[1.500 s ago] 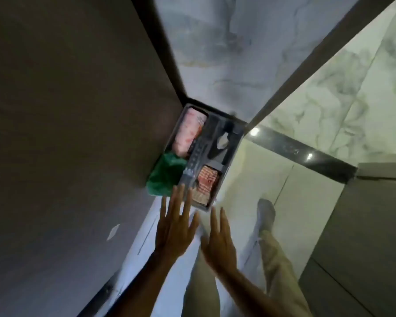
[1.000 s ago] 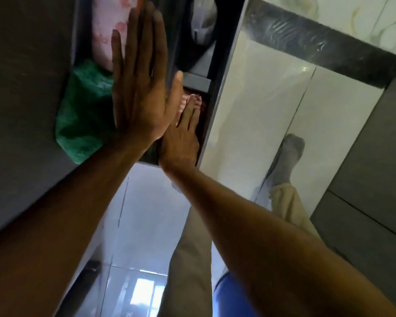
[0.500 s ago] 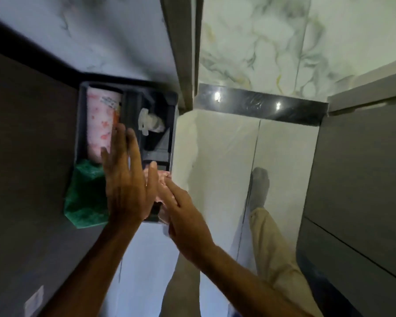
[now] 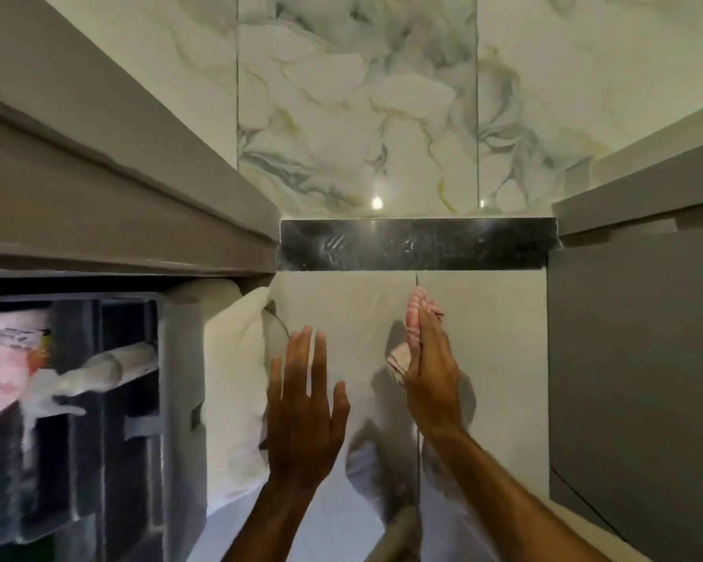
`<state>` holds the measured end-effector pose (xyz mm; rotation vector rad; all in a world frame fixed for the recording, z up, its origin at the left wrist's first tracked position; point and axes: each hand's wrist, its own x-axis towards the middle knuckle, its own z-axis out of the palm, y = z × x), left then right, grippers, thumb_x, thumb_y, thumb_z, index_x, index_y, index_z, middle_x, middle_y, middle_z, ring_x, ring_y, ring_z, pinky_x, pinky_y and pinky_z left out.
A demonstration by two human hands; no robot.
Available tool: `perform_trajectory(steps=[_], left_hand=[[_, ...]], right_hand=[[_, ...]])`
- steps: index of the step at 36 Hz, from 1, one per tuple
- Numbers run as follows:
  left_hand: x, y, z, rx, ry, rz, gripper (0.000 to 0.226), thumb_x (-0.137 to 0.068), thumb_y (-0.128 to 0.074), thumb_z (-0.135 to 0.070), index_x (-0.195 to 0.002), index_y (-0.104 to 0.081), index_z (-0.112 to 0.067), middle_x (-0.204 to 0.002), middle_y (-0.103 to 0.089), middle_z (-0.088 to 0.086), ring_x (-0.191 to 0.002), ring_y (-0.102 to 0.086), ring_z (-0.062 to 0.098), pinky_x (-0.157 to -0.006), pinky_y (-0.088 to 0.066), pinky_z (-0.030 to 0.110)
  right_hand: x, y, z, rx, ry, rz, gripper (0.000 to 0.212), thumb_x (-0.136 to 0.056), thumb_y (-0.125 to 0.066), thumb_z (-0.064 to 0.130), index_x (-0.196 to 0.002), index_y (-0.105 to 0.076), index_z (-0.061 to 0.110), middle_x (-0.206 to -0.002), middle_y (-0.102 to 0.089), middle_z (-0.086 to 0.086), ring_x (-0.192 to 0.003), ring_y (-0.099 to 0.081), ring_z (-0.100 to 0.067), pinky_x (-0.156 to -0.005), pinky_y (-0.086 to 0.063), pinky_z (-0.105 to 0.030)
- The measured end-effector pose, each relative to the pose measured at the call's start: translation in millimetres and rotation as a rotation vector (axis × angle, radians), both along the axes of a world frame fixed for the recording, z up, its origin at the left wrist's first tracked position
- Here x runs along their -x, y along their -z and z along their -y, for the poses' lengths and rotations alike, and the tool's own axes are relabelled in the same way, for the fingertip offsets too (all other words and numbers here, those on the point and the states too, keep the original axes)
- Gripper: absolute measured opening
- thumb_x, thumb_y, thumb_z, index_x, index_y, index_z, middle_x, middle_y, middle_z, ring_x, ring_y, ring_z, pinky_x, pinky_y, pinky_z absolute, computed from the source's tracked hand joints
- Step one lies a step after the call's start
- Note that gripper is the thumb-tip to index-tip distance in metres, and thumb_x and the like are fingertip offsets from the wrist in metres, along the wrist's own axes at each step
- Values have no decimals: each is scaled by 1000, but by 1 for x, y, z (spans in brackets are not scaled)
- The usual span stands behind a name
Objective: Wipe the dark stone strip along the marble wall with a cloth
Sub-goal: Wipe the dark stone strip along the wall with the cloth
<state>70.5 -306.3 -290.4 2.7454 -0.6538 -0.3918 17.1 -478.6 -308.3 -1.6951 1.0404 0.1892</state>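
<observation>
Soft, light pink striped cloth (image 4: 417, 318) bunched in the right hand (image 4: 433, 375), above the floor and just short of the dark strip (image 4: 417, 245) at the marble wall's (image 4: 358, 99) foot. Left hand (image 4: 303, 403) open, empty. Probably best gripped as a wad, pressed flat against the hard, glossy stone.

Glossy pale tiled floor (image 4: 483, 338), bare.

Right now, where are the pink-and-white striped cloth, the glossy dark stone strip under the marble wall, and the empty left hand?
pink-and-white striped cloth (image 4: 415, 318): head view, upper folded end above the fingers.
glossy dark stone strip (image 4: 417, 244): head view, middle of its face.
left hand (image 4: 303, 411): head view, back of the hand.
</observation>
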Motion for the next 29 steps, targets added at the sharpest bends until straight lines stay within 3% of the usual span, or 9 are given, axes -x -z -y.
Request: perform_trajectory(steps=[2, 5, 7, 9, 10, 14, 18, 22, 29], left_hand=[[-10, 58, 21, -71, 29, -58, 67, -108, -45, -42, -163, -47, -4, -168, -46, 26, -153, -49, 48, -122, -42, 72], [-24, 142, 32, -189, 63, 1, 66, -111, -47, -43, -164, -43, -4, -172, -38, 24, -158, -40, 45, -130, -35, 66], [-32, 193, 33, -249, 26, -3, 70, -113, -41, -48, -169, -33, -8, -177, -27, 20, -164, -29, 41, -136, -19, 59], [-39, 239, 32, -301, -17, -117, 73, -114, -32, -54, -173, -20, -13, -182, -11, 15, -169, -14, 38, -139, -8, 57], [-41, 261, 29, -301, -21, -138, 73, -115, -36, -54, -173, -19, -13, -182, -9, 15, -169, -12, 38, -139, -9, 59], [-42, 324, 13, -251, -8, -7, 69, -112, -48, -47, -168, -37, -7, -176, -28, 23, -163, -29, 44, -132, -29, 67], [-37, 353, -2, -125, -12, 97, 69, -110, -38, -43, -172, -28, -13, -181, -22, 15, -169, -19, 35, -139, -11, 55], [-36, 361, -5, -79, -67, 146, 68, -110, -39, -40, -169, -33, -7, -179, -27, 16, -168, -22, 34, -139, -15, 55], [-37, 350, -3, -182, -119, 123, 69, -108, -38, -37, -166, -35, 0, -176, -29, 23, -164, -29, 41, -131, -29, 67]], right_hand=[[-21, 50, 5, 9, -23, 28, 56, -124, -31, 25, -178, -16, 21, -187, -14, 9, -172, -12, 1, -145, -13, -30], [-42, 125, 5, 170, -148, 71, 55, -121, -36, 19, -173, -25, 5, -185, -21, -9, -174, -19, -23, -144, -18, -41], [-56, 171, 5, 279, -222, 94, 58, -119, -26, 26, -173, -27, 5, -184, -23, -3, -172, -22, -12, -141, -22, -28], [-66, 215, 3, 252, -191, 133, 57, -123, -23, 35, -177, -19, 20, -176, -24, 34, -155, -25, 27, -128, -25, -1], [-69, 236, 3, 276, -179, 126, 53, -125, -27, 32, -178, -19, 23, -169, -27, 45, -148, -27, 34, -127, -24, 0], [-84, 286, 19, 724, -327, 10, 56, -121, -46, 11, -171, -29, -4, -180, -29, -25, -169, -30, -39, -136, -38, -53], [-120, 316, 34, 835, -352, 54, 65, -117, -45, 19, -174, -22, -3, -182, -23, -26, -172, -23, -40, -143, -21, -53], [-183, 324, 20, 881, -364, 129, 65, -118, -38, 23, -176, -17, 1, -185, -15, -21, -174, -15, -34, -145, -13, -51], [-137, 313, -4, 812, -946, 311, 63, -117, -48, 27, -175, -29, 11, -184, -23, -13, -173, -20, -28, -143, -19, -47]])
